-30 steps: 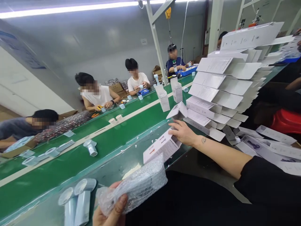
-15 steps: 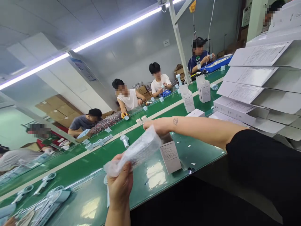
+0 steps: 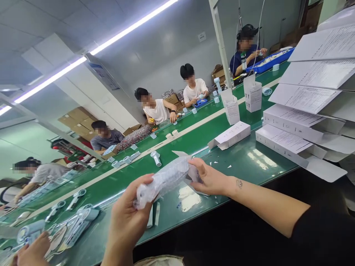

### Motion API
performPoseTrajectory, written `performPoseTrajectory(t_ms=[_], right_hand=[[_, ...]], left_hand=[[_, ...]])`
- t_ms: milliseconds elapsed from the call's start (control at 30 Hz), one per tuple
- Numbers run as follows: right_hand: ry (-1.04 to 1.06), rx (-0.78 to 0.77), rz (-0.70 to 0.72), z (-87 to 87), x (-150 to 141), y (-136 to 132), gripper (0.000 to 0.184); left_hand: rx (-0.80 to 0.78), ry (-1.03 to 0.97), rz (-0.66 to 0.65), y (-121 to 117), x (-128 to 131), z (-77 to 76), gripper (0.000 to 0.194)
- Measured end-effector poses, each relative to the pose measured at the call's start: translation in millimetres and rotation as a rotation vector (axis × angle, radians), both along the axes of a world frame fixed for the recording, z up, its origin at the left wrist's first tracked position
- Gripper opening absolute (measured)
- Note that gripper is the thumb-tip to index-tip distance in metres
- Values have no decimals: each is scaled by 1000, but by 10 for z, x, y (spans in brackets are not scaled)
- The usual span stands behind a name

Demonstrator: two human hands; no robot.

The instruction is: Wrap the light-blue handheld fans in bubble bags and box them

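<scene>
A long bubble-wrapped package (image 3: pixel 169 176) lies slantwise across the middle, and my left hand (image 3: pixel 131 210) is closed around its near end. What is inside the wrap is blurred by the plastic. At the package's far end, my right hand (image 3: pixel 212 179) is closed with thumb and fingers on a white carton (image 3: pixel 191 170). The package and my hand hide most of that carton, but one raised flap shows behind the wrap. Whether the package's tip is inside the carton I cannot tell. My right thumb is close to the wrap.
Flat-lying at the right is another white box (image 3: pixel 233 135), beside a tall stack of open-flapped cartons (image 3: pixel 310 96). Two upright boxes (image 3: pixel 231 111) stand by the green conveyor (image 3: pixel 191 138). Pale blue fan parts (image 3: pixel 80 221) lie left, near another person's hand (image 3: pixel 34 249). Several co-workers sit opposite.
My view has swung left. My right hand reached across to the carton beside the package and now grips it. My left hand has kept hold of the package throughout.
</scene>
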State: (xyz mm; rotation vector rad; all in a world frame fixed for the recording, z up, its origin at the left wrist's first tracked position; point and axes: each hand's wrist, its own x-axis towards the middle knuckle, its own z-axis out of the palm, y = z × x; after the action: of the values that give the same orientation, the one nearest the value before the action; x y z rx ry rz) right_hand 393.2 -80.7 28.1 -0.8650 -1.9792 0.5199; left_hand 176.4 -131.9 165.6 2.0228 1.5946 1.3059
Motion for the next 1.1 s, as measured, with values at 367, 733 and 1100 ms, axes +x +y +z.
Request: performPoseTrajectory(t_ms=[367, 733, 1100], right_hand=[[-83, -371, 386, 333, 393, 433, 73], [-127, -330, 342, 366, 474, 504, 47], [105, -348, 403, 312, 460, 369, 41]], left_hand=[[-262, 429, -235, 597, 41, 446, 29], [-423, 842, -401, 885, 397, 830, 28], [-374, 1142, -443, 713, 736, 539, 35]])
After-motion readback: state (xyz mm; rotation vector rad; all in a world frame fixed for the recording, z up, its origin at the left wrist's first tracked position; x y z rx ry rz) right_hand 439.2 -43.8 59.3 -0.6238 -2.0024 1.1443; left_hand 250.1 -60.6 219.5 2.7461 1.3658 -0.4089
